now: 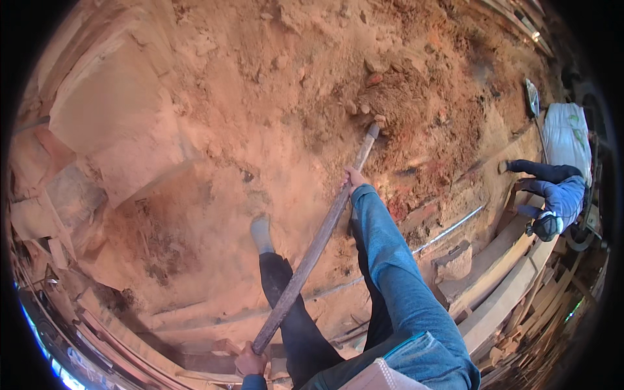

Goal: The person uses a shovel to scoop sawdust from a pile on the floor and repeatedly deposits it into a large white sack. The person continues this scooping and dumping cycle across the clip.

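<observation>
A long wooden handle [318, 244] runs from the lower middle up to a pile of reddish soil [416, 97], where its far end digs in. My left hand [249, 361] grips the near end of the handle at the bottom of the picture. My right hand [354, 177], at the end of a blue denim sleeve, holds the handle further up. The tool's head is hidden in the soil. My dark-trousered leg and grey shoe [261, 233] stand on the dusty ground beside the handle.
Another person [552, 195] in a blue top bends over at the right, near a white sack [567, 136]. Wooden planks [513, 286] lie stacked at the lower right. A large pale clay block [117, 123] sits at the left. A thin metal rod [448, 231] lies on the ground.
</observation>
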The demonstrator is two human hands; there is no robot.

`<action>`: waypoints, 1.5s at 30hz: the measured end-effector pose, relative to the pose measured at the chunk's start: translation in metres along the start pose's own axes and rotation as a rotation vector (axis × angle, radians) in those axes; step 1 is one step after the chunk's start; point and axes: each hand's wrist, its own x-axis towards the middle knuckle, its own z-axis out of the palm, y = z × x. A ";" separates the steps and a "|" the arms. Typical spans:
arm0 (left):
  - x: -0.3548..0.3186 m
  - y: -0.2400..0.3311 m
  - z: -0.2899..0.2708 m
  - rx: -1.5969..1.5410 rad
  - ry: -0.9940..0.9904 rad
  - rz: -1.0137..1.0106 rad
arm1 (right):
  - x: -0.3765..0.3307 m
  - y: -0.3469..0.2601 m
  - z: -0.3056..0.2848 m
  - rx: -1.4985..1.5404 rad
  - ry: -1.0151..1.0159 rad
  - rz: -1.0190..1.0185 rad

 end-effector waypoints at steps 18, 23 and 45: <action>-0.058 -0.159 -0.066 0.009 -0.231 -0.069 | -0.247 0.013 0.044 0.067 0.025 -0.089; -0.111 -0.201 -0.064 -0.107 -0.098 -0.045 | -0.293 0.034 0.043 -0.097 0.100 -0.045; -0.332 -0.402 0.002 -0.330 0.399 -0.350 | -0.454 0.228 0.267 -0.515 -0.092 0.031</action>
